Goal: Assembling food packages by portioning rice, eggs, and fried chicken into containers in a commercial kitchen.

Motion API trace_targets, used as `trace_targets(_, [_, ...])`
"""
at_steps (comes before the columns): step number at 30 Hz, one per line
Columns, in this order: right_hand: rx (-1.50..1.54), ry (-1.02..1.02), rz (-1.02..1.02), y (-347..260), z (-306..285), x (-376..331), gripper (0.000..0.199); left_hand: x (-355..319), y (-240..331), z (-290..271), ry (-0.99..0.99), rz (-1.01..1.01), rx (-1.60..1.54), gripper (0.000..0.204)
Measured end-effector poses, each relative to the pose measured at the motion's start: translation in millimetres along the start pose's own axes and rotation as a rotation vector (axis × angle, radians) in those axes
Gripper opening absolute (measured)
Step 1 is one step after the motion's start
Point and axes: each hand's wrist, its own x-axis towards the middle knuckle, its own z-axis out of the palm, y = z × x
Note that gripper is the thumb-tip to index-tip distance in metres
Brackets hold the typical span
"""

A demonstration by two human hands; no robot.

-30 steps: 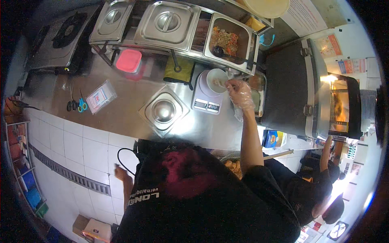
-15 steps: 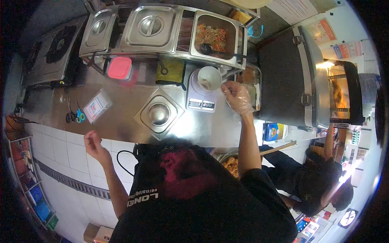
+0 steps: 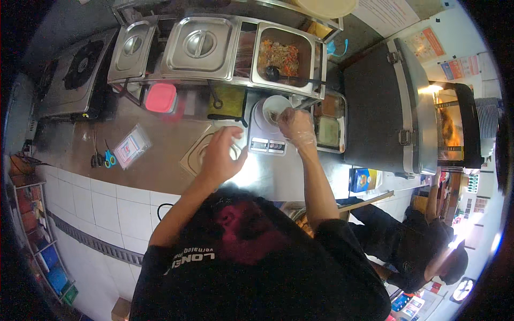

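Observation:
A white bowl (image 3: 274,108) stands on a white digital kitchen scale (image 3: 266,135). At its right rim is my right hand (image 3: 297,127), in a clear plastic glove, with the fingertips pinched together over the bowl; what they hold, if anything, is hidden. Something small and pale lies inside the bowl. My bare left hand (image 3: 220,155) is open, thumb and fingers apart, above a square metal lid (image 3: 194,156) that it partly covers.
Behind are lidded steel pans (image 3: 201,45) and an uncovered pan of food (image 3: 279,59) with a black ladle. Scissors (image 3: 109,159), a plastic packet (image 3: 131,146) and a pink-lidded tub (image 3: 161,98) lie left. A large grey box (image 3: 372,107) and a co-worker (image 3: 415,235) are right.
My left hand has moved right and up from the counter's front edge to above the metal lid. My right hand has shifted left, its fingertips now over the bowl.

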Motion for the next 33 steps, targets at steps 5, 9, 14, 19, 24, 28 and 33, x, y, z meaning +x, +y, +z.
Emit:
trace_targets(5, [0.522,0.051,0.038,-8,-39,-27,0.027,31,14,42,0.082,0.217,0.064,0.087])
trace_targets(9, [0.774,0.043,-0.004,-21,-52,-46,0.022,43,31,41,0.069,0.186,-0.099,0.091])
trace_targets(14, [0.681,-0.025,0.011,-45,-81,-58,0.022,49,37,30,0.184,0.372,0.024,0.075])
trace_targets(19, [0.715,-0.059,-0.049,-49,-79,-60,0.021,46,38,23,0.237,0.41,0.041,0.07])
trace_targets(24, [0.929,-0.229,-0.071,-45,-77,-58,0.012,48,43,10,0.258,0.51,0.01,0.066])
trace_targets(28, [1.005,-0.02,-0.034,-40,-96,-51,0.027,47,40,8,0.266,0.483,-0.087,0.063])
trace_targets(33, [0.734,0.699,0.301,0,-85,1,0.044,47,47,10,0.252,0.376,-0.132,0.062])
